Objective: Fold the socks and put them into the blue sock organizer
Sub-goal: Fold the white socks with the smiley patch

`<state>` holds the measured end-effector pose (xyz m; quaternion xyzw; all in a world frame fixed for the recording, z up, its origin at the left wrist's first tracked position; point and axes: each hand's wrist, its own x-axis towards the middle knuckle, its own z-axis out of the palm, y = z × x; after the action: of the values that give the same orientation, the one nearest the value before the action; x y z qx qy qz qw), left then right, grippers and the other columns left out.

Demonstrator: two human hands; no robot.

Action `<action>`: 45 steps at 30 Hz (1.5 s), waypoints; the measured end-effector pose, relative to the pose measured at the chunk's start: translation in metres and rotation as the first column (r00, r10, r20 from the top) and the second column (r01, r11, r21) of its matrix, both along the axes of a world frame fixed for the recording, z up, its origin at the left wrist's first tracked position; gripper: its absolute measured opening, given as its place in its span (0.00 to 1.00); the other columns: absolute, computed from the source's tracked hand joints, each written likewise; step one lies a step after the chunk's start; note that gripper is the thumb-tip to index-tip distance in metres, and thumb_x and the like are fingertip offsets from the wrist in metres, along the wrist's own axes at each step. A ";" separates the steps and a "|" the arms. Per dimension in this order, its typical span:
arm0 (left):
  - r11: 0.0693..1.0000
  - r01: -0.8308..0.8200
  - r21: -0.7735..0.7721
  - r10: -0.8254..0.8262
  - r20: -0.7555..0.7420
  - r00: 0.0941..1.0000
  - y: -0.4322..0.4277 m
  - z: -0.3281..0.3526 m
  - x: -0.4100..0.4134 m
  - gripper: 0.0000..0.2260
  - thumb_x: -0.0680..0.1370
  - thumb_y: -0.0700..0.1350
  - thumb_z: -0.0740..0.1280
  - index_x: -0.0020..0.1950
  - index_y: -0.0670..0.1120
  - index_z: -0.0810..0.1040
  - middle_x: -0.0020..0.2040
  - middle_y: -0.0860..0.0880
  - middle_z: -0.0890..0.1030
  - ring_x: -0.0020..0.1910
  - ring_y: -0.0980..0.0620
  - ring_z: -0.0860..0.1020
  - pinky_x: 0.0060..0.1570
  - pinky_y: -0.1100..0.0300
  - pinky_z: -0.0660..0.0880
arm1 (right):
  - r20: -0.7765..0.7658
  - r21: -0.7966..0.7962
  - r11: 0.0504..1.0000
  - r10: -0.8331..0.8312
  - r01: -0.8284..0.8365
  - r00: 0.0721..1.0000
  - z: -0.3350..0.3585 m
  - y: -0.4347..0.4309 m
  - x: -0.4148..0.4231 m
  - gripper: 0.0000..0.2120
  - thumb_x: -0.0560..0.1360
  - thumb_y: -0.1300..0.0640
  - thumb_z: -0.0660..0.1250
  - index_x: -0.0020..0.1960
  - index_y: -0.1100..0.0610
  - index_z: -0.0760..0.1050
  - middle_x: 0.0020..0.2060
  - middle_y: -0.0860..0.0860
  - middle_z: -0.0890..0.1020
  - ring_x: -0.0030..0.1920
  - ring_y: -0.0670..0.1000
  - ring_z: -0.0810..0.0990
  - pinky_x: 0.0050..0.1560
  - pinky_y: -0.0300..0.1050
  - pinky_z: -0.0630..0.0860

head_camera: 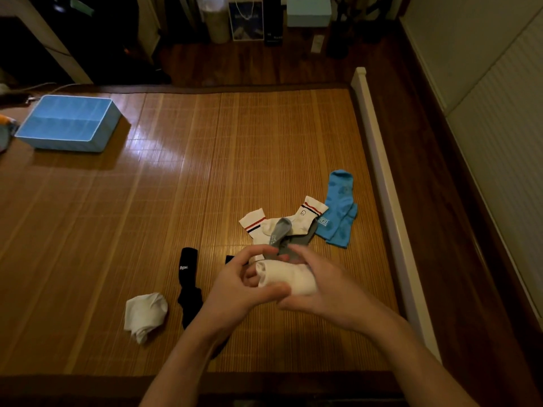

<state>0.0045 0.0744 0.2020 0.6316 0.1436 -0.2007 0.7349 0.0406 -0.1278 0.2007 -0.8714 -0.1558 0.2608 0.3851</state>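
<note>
Sock roll [286, 277], white and soft, held tight in both curled hands, left hand [235, 286] and right hand [326, 292], just above the bamboo mat [205, 171], likely to pop open or drop if squeezed too loosely on the long way to the blue sock organizer [67, 142], far off at the back left corner.

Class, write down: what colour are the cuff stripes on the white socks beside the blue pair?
Red and dark, navy or black, on the striped cuff; head view.

End of black sock [189, 295] beneath a forearm [188, 345]; end of grey sock [281, 230] behind left hand [235, 286]
</note>
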 end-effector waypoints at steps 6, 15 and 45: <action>0.982 -0.033 0.186 -0.019 0.273 0.962 -0.007 0.006 -0.001 0.27 0.67 0.36 0.82 0.63 0.47 0.79 0.59 0.52 0.84 0.59 0.52 0.83 0.52 0.60 0.82 | 0.023 -0.009 1.000 -0.007 0.007 1.000 -0.006 0.013 -0.003 0.38 0.65 0.41 0.79 0.72 0.39 0.66 0.58 0.39 0.79 0.55 0.40 0.78 0.54 0.47 0.82; 0.984 -0.173 0.028 0.173 -0.008 0.985 -0.009 -0.016 -0.020 0.28 0.64 0.58 0.79 0.62 0.55 0.82 0.57 0.49 0.86 0.58 0.49 0.84 0.54 0.53 0.83 | -0.290 0.197 0.921 -0.273 0.336 0.917 -0.020 0.043 -0.025 0.13 0.71 0.56 0.77 0.54 0.50 0.79 0.41 0.48 0.85 0.40 0.45 0.84 0.40 0.41 0.82; 0.835 -0.508 0.212 0.548 -0.232 0.803 0.129 -0.105 -0.054 0.16 0.84 0.53 0.64 0.65 0.43 0.78 0.56 0.41 0.85 0.54 0.46 0.85 0.46 0.57 0.81 | -0.481 -0.069 0.996 0.014 -0.054 0.877 -0.088 0.193 -0.034 0.24 0.75 0.36 0.69 0.64 0.44 0.66 0.50 0.43 0.79 0.47 0.44 0.81 0.39 0.37 0.75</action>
<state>-0.0494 0.2032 0.0975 0.5806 0.4314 -0.0654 0.6874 0.0068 0.0653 0.1130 -0.7916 -0.0603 0.4811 0.3719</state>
